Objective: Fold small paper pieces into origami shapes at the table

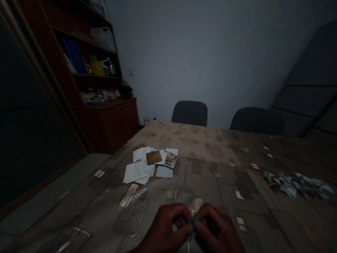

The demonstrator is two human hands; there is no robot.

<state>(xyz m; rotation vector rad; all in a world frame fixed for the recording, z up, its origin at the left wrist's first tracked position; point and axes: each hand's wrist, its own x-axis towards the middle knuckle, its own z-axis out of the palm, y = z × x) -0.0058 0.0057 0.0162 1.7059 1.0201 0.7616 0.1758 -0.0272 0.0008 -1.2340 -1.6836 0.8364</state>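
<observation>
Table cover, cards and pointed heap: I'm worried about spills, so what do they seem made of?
Table cover: probably plastic-coated with some shine, as pale patches catch light; printed cloth isn't ruled out.
Cards: matte-looking paper or thin card, given flat faces, crisp edges and dark print.
Pointed heap: likely folded paper, from its sharp corners and angled facets; finish too dim to tell.

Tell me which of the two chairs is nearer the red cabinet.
The left chair, roughly straight across the table; the right chair stands farther from the cabinet.
</observation>
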